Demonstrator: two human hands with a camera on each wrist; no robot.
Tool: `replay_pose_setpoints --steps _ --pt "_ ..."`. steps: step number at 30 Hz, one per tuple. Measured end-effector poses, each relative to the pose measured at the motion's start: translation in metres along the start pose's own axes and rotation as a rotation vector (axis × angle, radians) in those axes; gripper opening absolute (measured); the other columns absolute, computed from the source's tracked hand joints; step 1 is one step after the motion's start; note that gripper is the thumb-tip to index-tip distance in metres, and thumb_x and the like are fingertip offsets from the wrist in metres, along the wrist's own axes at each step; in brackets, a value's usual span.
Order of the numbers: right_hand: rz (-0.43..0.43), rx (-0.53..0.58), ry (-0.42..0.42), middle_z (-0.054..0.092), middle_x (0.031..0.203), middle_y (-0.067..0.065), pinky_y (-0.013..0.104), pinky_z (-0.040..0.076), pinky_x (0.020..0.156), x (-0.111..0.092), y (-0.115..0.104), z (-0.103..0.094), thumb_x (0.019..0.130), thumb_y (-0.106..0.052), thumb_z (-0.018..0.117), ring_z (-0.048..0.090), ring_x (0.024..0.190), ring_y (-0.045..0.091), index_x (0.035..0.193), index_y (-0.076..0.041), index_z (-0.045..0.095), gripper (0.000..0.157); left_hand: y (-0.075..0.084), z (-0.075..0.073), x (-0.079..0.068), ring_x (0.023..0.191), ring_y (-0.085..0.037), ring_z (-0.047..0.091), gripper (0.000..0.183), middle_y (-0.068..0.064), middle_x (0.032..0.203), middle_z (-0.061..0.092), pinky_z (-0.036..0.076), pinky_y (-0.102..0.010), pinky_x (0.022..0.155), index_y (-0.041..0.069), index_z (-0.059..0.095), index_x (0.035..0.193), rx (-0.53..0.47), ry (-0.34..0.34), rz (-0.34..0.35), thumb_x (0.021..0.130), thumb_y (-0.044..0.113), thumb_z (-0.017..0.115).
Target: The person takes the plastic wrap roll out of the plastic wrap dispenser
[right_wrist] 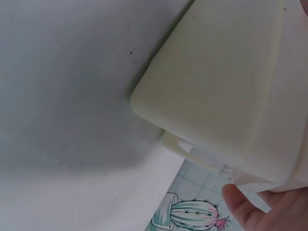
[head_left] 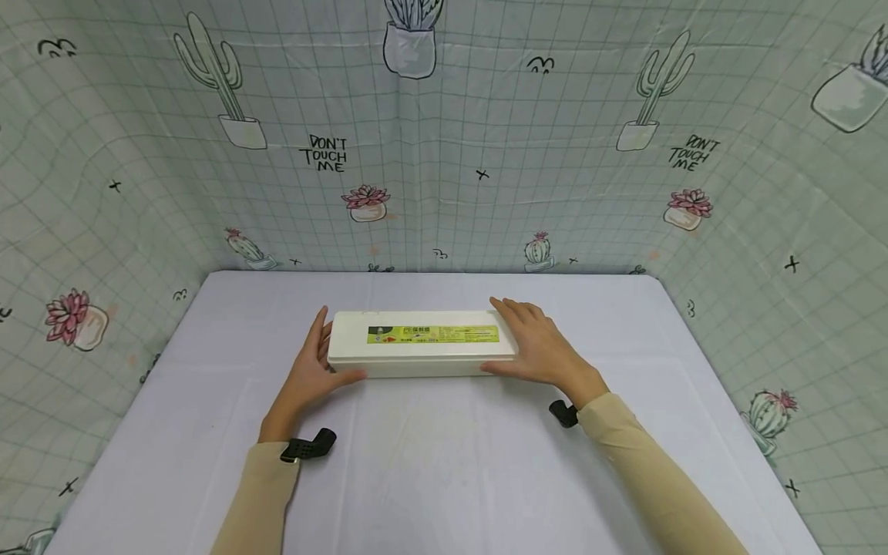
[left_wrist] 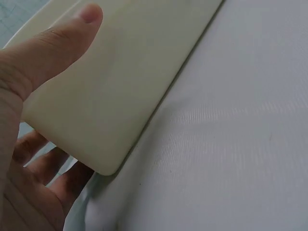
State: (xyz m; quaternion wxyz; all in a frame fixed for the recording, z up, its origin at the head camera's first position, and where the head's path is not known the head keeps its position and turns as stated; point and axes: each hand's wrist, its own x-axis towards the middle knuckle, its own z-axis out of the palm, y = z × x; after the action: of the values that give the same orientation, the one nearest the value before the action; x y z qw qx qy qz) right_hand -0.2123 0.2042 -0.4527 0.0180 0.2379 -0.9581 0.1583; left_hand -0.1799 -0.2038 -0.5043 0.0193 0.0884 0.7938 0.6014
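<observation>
Both hands (head_left: 312,370) (head_left: 537,347) grip box (head_left: 423,343), label head-view only

We saw a cream-white box (head_left: 423,344) with a yellow-green label (head_left: 433,334), a white worktop (head_left: 444,462), and pale green gridded cloth (head_left: 486,139) printed with cacti.

Your long cream plastic box with the yellow-green label (head_left: 423,344) lies crosswise on the white cloth-covered tabletop (head_left: 430,462), nearer its far edge than you. Your left hand (head_left: 310,374) is at the box's left end and your right hand (head_left: 541,347) at its right end, both touching it. The cactus-print grid backdrop (head_left: 444,154) stands behind the tabletop and along both its sides.
</observation>
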Motion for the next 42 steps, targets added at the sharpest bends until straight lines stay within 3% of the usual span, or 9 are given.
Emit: replay_pose_setpoints --steps 3,8,11,25,32,42 --pt "-0.005 -0.007 0.006 0.043 0.158 0.015 0.064 0.039 0.108 0.002 0.0 0.0 0.076 -0.073 0.075 0.037 0.144 0.043 0.163 -0.02 0.03 0.111 0.0 0.002 0.002 0.154 -0.032 0.031 0.128 -0.016 0.168 0.025 0.035 -0.019 0.115 0.021 -0.003 0.167 0.004 0.006 -0.014 0.08 0.011 0.089" --pt "-0.002 -0.016 0.002 0.047 0.155 0.012 0.061 0.04 0.107 0.004 0.001 0.001 0.075 -0.074 0.076 0.038 0.143 0.04 0.161 -0.021 0.034 0.11 0.0 0.005 0.005 0.146 -0.033 0.04 0.129 -0.017 0.164 0.033 0.033 -0.049 0.119 0.019 -0.002 0.168 0.031 0.022 -0.013 0.078 0.011 0.091" --pt "-0.007 -0.018 0.006 0.048 0.154 0.012 0.061 0.04 0.108 0.006 0.002 0.001 0.074 -0.074 0.077 0.038 0.143 0.04 0.159 -0.019 0.038 0.109 -0.003 0.006 0.006 0.145 -0.034 0.04 0.13 -0.019 0.164 0.033 0.03 -0.056 0.119 0.018 -0.002 0.167 0.028 0.024 -0.014 0.078 0.01 0.091" --pt "0.02 0.004 -0.005 0.054 0.147 0.015 0.06 0.04 0.107 0.009 -0.003 -0.002 0.073 -0.072 0.079 0.042 0.139 0.039 0.153 -0.023 0.05 0.098 -0.012 0.006 0.009 0.151 -0.036 0.033 0.127 -0.016 0.167 0.029 0.024 -0.057 0.123 0.012 0.005 0.167 0.002 0.034 -0.038 0.076 0.009 0.092" --pt "0.026 0.028 0.001 0.053 0.146 0.014 0.06 0.039 0.106 0.008 -0.001 0.0 0.074 -0.074 0.078 0.043 0.137 0.039 0.149 -0.027 0.054 0.091 -0.013 0.008 0.008 0.146 -0.037 0.042 0.12 -0.015 0.163 0.04 0.032 -0.056 0.121 0.013 0.018 0.166 0.041 0.038 -0.056 0.074 0.015 0.095" --pt "0.024 0.072 0.031 0.055 0.142 0.012 0.057 0.038 0.106 0.007 -0.001 0.005 0.074 -0.07 0.08 0.045 0.134 0.035 0.146 -0.027 0.057 0.087 -0.014 0.007 0.007 0.147 -0.036 0.042 0.119 -0.015 0.163 0.04 0.032 -0.055 0.121 0.013 0.019 0.166 0.062 0.055 -0.055 0.074 0.015 0.095"
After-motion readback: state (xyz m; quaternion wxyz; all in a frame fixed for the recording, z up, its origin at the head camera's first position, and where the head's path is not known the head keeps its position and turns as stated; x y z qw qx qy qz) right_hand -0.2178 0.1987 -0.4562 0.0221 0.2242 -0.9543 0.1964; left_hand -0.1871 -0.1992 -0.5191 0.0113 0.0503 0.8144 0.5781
